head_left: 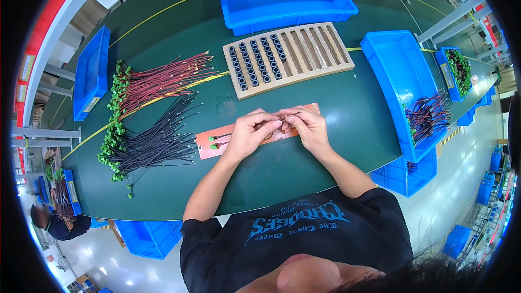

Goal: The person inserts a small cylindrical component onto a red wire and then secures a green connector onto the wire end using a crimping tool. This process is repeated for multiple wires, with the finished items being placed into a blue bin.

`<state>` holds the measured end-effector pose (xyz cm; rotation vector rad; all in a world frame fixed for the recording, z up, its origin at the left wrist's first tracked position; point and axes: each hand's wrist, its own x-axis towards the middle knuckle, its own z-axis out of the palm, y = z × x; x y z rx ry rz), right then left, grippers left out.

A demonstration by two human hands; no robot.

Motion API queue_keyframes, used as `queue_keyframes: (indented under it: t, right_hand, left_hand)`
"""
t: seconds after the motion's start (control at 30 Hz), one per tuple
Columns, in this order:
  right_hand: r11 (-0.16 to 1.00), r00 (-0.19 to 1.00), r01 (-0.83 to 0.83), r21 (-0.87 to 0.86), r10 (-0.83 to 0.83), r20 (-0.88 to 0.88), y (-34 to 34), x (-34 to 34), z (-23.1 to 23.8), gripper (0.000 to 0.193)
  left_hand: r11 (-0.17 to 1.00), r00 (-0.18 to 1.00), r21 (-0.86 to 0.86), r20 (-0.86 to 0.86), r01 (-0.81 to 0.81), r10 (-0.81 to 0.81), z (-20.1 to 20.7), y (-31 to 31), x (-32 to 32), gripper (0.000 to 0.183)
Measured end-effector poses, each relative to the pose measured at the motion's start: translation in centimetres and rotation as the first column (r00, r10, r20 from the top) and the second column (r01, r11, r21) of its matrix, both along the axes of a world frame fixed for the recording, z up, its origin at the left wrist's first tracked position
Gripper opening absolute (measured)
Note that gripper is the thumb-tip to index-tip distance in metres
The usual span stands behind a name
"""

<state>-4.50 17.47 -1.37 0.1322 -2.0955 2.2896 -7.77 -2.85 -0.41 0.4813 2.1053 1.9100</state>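
My left hand (251, 132) and my right hand (310, 131) meet over a copper-coloured board (209, 153), fingertips pinched together on thin wires. What lies between the fingertips is mostly hidden. A short bit of dark wire loop shows under the fingers. Toward the board's left end lie two green connectors (213, 142) with wires running under my left hand. Left of the board a bundle of black wires (157, 137) is spread out, and beyond it a bundle of red wires (165, 76). Green connectors (113, 125) line the left ends of both bundles.
Past my hands a slotted wooden rack (320, 70) holds rows of black round parts (255, 57). A blue tray (287, 0) stands behind it. At right, another blue tray (388, 65) contains wired connectors (430, 114). A blue bin (92, 73) stands at far left.
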Motion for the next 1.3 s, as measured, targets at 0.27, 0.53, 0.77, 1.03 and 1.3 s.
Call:
queue_keyframes:
  t: [0.27,0.53,0.77,1.03,1.3]
  right_hand:
    - [0.970,0.992,0.009,0.244,0.023,-0.126,0.5,-0.4,0.5,0.015]
    - [0.926,0.960,0.035,-0.375,0.073,0.271,-0.2,0.0,0.0,0.023]
    - [0.980,0.973,-0.050,-0.190,0.091,0.213,0.2,0.3,-0.1,0.026]
    - [0.978,0.966,-0.030,-0.206,0.082,0.244,0.0,0.4,0.3,0.026]
    - [0.999,0.983,-0.013,0.046,0.004,0.186,0.9,0.2,0.8,0.014]
  left_hand:
    - [0.994,0.990,0.000,-0.090,-0.110,0.110,0.3,1.7,1.4,0.010]
    - [0.992,0.994,0.070,-0.029,-0.101,0.103,-0.2,1.0,1.1,0.009]
    - [0.989,0.992,0.091,-0.036,-0.118,0.122,-0.2,1.1,1.2,0.007]
    - [0.991,0.992,0.084,-0.063,-0.101,0.106,-0.2,1.1,1.2,0.006]
    - [0.993,0.998,0.105,0.019,-0.061,0.060,-0.3,-0.1,0.9,0.010]
